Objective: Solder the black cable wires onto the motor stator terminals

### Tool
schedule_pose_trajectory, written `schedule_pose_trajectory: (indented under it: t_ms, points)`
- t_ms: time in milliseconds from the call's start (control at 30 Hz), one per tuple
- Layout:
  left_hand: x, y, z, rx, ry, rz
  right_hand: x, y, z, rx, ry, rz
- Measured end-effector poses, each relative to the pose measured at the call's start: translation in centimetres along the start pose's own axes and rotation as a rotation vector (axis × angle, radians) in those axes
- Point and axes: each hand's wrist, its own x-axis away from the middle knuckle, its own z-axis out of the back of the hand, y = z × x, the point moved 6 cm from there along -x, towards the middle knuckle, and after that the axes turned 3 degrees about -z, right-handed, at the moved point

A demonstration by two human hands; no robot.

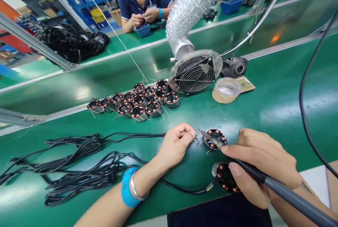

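Note:
My left hand (176, 144) is closed in a pinch on the end of a black cable (137, 135), whose thin wires stick out past the fingertips. A thin pale strand (132, 60) runs down from above towards this hand; whether the fingers hold it too, I cannot tell. In my right hand (260, 160) is a soldering iron (245, 169), held like a pen. Its tip lies just beyond my left fingertips, over the left edge of a copper-wound motor stator (215, 139). A second stator (224, 177), partly covered by my right hand, has a cable with coloured wires (210, 186) at its side.
Several stators (138, 100) stand grouped at the back of the green bench (277, 114). A fan guard (196, 77) on a foil duct (182, 12) stands beside a round tub (225, 91). Coiled black cables (84, 170) lie left. A co-worker (145, 5) sits opposite.

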Motion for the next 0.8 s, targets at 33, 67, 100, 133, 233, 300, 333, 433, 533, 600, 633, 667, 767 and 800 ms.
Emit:
schedule_pose_trajectory:
  t_ms: [33,67,100,133,233,300,333,433,533,600,633,667,767,800]
  points:
    - [0.01,-0.01,0.01,0.0,0.002,0.002,0.01,0.02,0.07,0.002,0.006,-0.005]
    - [0.02,0.0,0.01,0.0,0.004,0.003,-0.01,0.04,0.12,0.004,0.013,-0.014]
    - [0.04,0.02,0.02,0.001,0.006,0.003,-0.04,0.1,0.15,0.003,0.015,-0.029]
    - [0.05,0.05,0.03,0.001,0.008,0.003,-0.08,0.12,0.18,0.002,0.02,-0.037]
    - [0.1,0.16,0.04,0.003,0.011,0.004,-0.24,0.19,0.17,-0.001,0.011,-0.051]
    - [0.11,0.21,0.02,0.01,0.011,0.008,-0.26,0.22,0.05,-0.002,-0.014,-0.047]
    - [0.1,0.22,0.01,0.015,0.01,0.011,-0.23,0.24,0.01,-0.002,-0.021,-0.043]
    - [0.06,0.22,-0.02,0.024,0.008,0.018,-0.09,0.27,-0.18,0.001,-0.031,-0.027]
    - [0.04,0.23,-0.02,0.022,0.008,0.018,-0.08,0.14,-0.5,0.001,-0.051,0.008]
    - [0.04,0.25,-0.03,0.023,0.007,0.017,-0.15,0.07,-0.66,0.0,-0.065,0.023]
    - [0.04,0.24,-0.03,0.025,0.008,0.019,-0.19,0.04,-0.68,-0.001,-0.069,0.03]
    - [0.04,0.23,-0.04,0.028,0.007,0.02,-0.23,0.03,-0.67,-0.002,-0.071,0.033]
    - [0.06,0.12,-0.07,0.031,0.005,0.024,-0.21,0.08,-0.39,-0.002,-0.059,0.037]
    - [0.06,0.09,-0.08,0.031,0.002,0.022,-0.17,0.13,-0.23,-0.001,-0.044,0.038]
